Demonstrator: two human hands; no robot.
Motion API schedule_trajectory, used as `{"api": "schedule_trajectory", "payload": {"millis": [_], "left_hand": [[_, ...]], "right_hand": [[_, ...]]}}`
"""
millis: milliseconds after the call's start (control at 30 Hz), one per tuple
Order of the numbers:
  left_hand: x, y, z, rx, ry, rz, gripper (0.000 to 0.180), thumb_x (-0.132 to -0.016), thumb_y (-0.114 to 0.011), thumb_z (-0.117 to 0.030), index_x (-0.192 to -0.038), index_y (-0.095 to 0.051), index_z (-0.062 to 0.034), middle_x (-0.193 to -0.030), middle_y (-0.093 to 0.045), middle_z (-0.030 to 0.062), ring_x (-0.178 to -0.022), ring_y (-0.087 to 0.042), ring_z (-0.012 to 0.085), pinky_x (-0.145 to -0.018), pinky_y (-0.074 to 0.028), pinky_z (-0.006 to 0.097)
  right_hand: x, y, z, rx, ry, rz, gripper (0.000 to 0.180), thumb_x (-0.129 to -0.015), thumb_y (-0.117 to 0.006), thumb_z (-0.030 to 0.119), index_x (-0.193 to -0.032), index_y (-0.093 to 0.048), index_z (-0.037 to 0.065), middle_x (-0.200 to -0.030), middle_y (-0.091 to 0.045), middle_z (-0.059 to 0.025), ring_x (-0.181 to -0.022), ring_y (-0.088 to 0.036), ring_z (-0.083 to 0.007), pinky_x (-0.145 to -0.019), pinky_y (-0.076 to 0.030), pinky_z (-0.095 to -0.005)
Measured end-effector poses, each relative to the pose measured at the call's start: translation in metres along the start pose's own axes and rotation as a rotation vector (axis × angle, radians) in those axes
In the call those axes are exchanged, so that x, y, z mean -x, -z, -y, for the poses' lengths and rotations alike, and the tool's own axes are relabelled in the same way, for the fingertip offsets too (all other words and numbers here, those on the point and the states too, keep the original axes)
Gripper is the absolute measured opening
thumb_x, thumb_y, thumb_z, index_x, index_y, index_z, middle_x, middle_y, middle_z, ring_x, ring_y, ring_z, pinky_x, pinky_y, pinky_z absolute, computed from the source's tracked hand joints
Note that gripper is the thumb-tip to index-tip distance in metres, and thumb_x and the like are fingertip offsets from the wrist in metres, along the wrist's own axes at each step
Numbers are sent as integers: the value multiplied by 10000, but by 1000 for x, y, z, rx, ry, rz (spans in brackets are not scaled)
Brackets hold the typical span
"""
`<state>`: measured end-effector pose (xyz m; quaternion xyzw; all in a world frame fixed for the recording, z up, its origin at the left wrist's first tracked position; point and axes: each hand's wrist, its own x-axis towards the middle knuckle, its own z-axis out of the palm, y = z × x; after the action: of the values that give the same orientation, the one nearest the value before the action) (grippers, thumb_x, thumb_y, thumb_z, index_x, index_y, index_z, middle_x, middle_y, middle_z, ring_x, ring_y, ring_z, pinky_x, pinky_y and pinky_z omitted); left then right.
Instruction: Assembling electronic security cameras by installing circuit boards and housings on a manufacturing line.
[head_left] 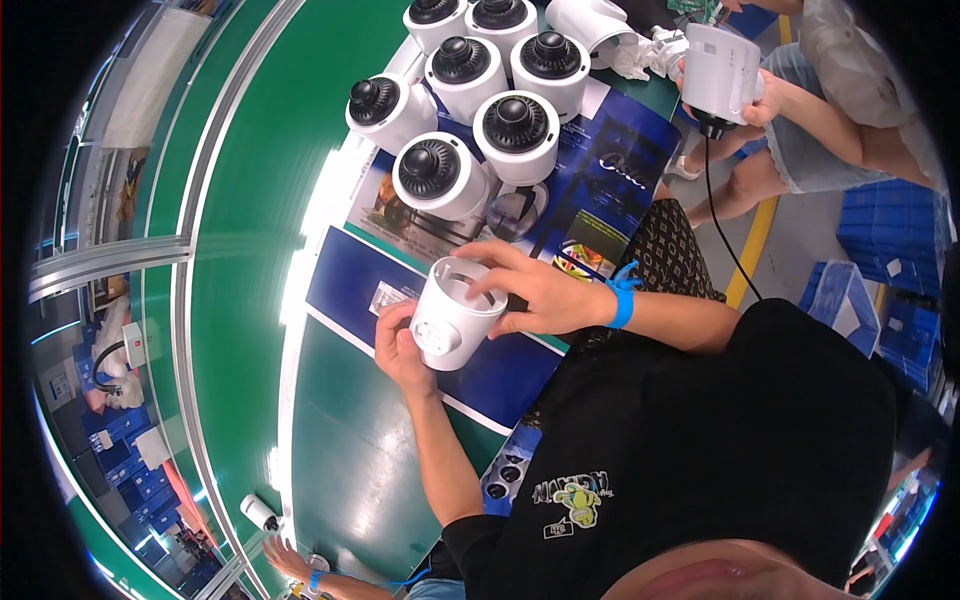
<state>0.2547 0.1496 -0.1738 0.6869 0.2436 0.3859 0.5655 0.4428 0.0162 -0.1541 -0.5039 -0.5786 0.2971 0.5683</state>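
Note:
Both my hands are on a white cylindrical camera housing (440,335), which I hold tilted above the bench mat. My left hand (400,350) is wrapped round its lower side, next to a round boss on the wall. At the open top, my right hand (530,290), with a blue strap at the wrist, grips the rim, and its fingers reach into the opening. Their tips are partly hidden inside. Just beyond my hands stand several white cameras with black ribbed domes, the closest being one white camera (435,170) with its dome upward.
A blue printed sheet (340,275) lies on the green bench (350,400). At upper right a co-worker's hand (770,100) holds a white housing (720,75) with a hanging black cable. Another person's hand (285,558) is near a small white camera (258,512). Blue crates (895,230) stand on the floor.

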Motion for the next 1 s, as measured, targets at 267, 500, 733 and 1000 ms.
{"api": "schedule_trajectory", "payload": {"millis": [267,500,733,1000], "left_hand": [[0,-10,-10,-104,15,58,750,-774,-665,-579,-1170,-506,38,-1087,-515,98,-1023,-527,208,-917,-402,334],[5,-5,-6,-45,89,83,774,-762,-662,-612,-1153,-487,32,-1057,-533,87,-972,-549,186,-875,-431,318],[2,-8,-8,-88,86,63,751,-776,-637,-619,-1123,-516,36,-1037,-546,91,-961,-548,185,-864,-429,312],[-2,-7,-7,-197,15,72,716,-812,-570,-623,-1083,-581,40,-1022,-566,122,-948,-555,226,-861,-424,334]], "right_hand": [[-1,3,-2,129,32,-122,350,-805,-716,165,-1088,-574,17,-1352,-391,-148,-1154,-516,-286,-954,-434,-359],[1,2,-4,19,-52,-73,324,-764,-758,221,-975,-620,17,-999,-594,-120,-943,-566,-284,-838,-448,-359],[0,1,-6,58,31,-111,315,-747,-778,200,-943,-622,9,-887,-586,-99,-847,-545,-256,-748,-439,-342],[1,3,-6,56,-2,-66,321,-709,-789,238,-907,-644,31,-882,-599,-78,-893,-519,-261,-797,-431,-360]]}}
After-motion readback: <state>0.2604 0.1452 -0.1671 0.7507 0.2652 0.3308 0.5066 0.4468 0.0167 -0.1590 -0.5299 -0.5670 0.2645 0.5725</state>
